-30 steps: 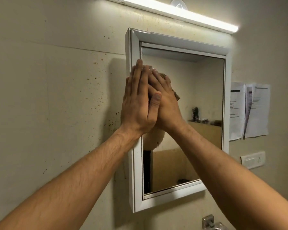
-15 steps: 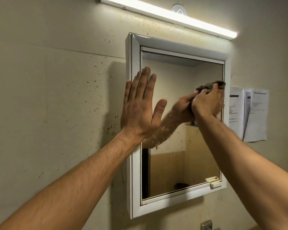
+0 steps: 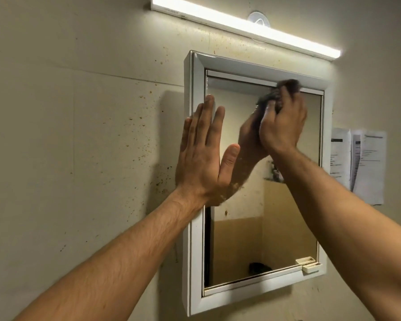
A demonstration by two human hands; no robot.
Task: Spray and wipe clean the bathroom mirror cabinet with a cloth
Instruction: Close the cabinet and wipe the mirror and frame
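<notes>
On the far left I see the beige wall [image 3: 79, 135], flecked with brown spots that thicken toward the mirror cabinet [image 3: 196, 262]. My left hand [image 3: 204, 158] lies flat and released, fingers spread, pressed across the cabinet's white left frame edge with the thumb over the glass. The mirror [image 3: 252, 239] fills the frame, showing splatter marks near its middle and a reflected forearm. Further right, near the mirror's upper right corner, my right hand [image 3: 283, 121] is clenched around a dark cloth [image 3: 285, 86], which is blurred and bunched, pressed against the glass just below the top frame. A small white catch [image 3: 310, 266] sits at the cabinet's lower right corner. Above runs a lit light bar [image 3: 241, 26]. On the far right, papers [image 3: 361, 163] hang on the wall beside the cabinet.
</notes>
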